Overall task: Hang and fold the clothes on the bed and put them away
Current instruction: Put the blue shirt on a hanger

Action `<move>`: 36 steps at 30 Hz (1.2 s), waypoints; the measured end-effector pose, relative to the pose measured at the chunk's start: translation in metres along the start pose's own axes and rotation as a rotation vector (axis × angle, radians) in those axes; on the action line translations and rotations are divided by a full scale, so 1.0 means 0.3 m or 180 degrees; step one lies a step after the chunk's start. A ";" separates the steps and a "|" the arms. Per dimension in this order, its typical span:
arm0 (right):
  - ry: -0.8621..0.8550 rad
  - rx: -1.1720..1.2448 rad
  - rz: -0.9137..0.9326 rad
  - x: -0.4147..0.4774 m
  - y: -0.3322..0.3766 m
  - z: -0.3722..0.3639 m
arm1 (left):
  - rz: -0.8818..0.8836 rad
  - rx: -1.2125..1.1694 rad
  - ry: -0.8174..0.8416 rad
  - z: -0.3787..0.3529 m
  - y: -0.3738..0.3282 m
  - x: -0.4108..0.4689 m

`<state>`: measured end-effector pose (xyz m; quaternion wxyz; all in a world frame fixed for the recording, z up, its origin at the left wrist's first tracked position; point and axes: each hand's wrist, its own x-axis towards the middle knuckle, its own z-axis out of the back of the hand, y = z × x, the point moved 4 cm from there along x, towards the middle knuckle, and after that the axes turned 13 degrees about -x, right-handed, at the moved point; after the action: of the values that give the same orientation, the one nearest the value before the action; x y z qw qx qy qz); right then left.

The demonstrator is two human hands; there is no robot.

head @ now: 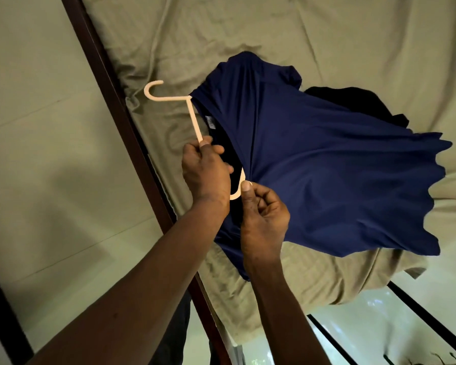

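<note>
A navy blue shirt (327, 167) hangs half on a cream plastic hanger (192, 114) above the bed. The hanger's far arm is inside the shirt; its hook points left. My left hand (206, 172) grips the hanger's near arm. My right hand (263, 214) pinches the shirt's neckline at the hanger's near end. A white label shows inside the collar. A black garment (358, 101) lies on the bed behind the shirt, mostly hidden.
The bed (221, 35) is covered with a wrinkled olive-beige sheet. A dark wooden bed rail (111, 101) runs diagonally along the left. Pale wall lies left of it. Floor and dark frame bars (427, 317) show at the lower right.
</note>
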<state>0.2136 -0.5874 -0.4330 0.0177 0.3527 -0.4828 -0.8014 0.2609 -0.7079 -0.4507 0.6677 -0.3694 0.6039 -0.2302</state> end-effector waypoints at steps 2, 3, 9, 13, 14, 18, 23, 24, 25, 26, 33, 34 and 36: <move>-0.0289 -0.0162 0.0098 -0.014 0.000 0.020 | -0.0192 0.0203 -0.0119 -0.006 0.004 -0.002; -0.0438 -0.0267 0.0179 -0.019 0.001 0.028 | -0.0302 0.0331 -0.0156 -0.006 0.002 -0.002; -0.0924 -0.0459 0.0439 -0.042 0.021 0.053 | -0.0881 0.1224 0.0141 -0.040 -0.047 -0.004; -0.0914 -0.0070 0.0193 0.017 0.027 0.075 | -0.0602 0.0978 0.0183 -0.018 -0.052 0.038; -0.0840 -0.0070 0.0235 0.020 0.029 0.073 | -0.0585 0.0966 0.0167 -0.014 -0.052 0.043; -0.0408 -0.0157 0.0423 -0.028 0.025 0.038 | -0.0692 0.1095 0.0020 -0.035 -0.057 0.039; -0.0173 -0.0141 0.0430 -0.053 0.005 0.038 | -0.0750 0.0982 0.0007 -0.059 -0.025 0.001; -0.0142 -0.0219 0.0506 -0.056 0.011 0.040 | -0.0645 0.0873 0.0045 -0.060 -0.017 -0.003; -0.0122 -0.0320 0.0596 -0.059 0.017 0.043 | -0.0395 0.0657 0.0087 -0.063 -0.004 -0.001; -0.0110 -0.0407 0.0670 -0.059 0.021 0.048 | -0.0006 0.0335 0.0160 -0.072 0.009 -0.002; 0.0098 -0.0331 0.0830 -0.053 0.049 0.086 | 0.1162 0.0111 0.1192 -0.115 -0.013 -0.026; 0.0126 -0.0313 0.0838 -0.047 0.054 0.094 | 0.0953 0.0572 0.1271 -0.105 -0.028 -0.011; 0.0213 -0.0307 0.0878 -0.024 0.061 0.107 | 0.0470 0.1604 0.1556 -0.073 -0.058 0.027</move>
<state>0.1946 -0.5700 -0.4054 0.1607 0.3082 -0.4867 -0.8014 0.2433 -0.7295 -0.4424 0.5885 -0.0825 0.6951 -0.4045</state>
